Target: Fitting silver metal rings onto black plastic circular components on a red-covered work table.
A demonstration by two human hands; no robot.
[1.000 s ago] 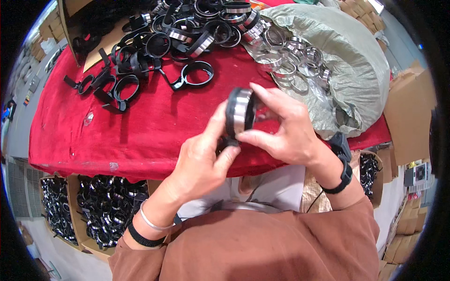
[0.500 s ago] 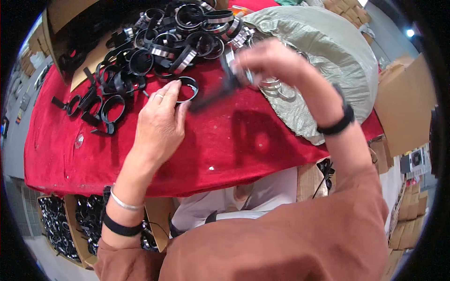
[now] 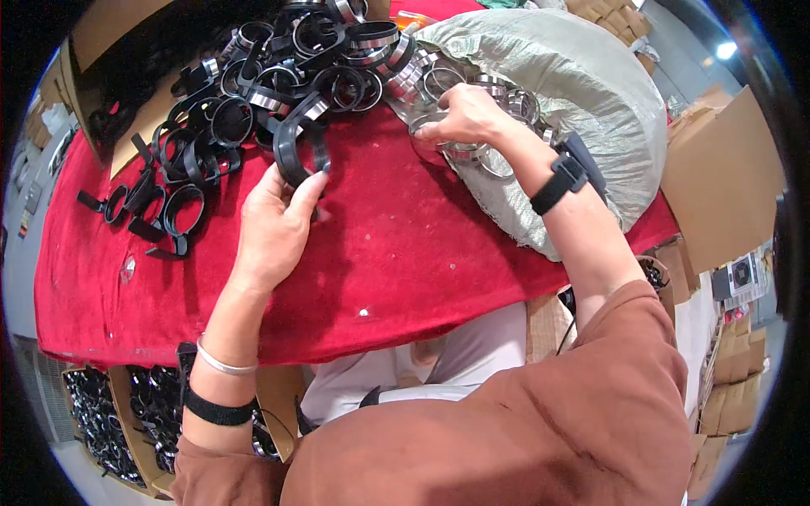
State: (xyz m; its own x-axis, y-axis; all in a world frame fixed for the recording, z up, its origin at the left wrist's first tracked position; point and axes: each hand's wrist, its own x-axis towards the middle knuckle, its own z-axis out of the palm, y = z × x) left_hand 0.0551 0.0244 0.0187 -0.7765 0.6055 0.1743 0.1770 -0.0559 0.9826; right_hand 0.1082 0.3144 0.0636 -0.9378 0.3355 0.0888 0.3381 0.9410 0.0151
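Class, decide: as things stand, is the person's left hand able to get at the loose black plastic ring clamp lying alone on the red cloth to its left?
Probably yes: the clamp lies on open red cloth, though the left hand already holds another black clamp.

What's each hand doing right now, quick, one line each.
Left hand: closed on a black ring clamp.
Right hand: fingers on a silver ring at the sack mouth; firm grasp cannot be told.

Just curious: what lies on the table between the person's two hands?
Head view: only bare red cloth between left hand and right hand.
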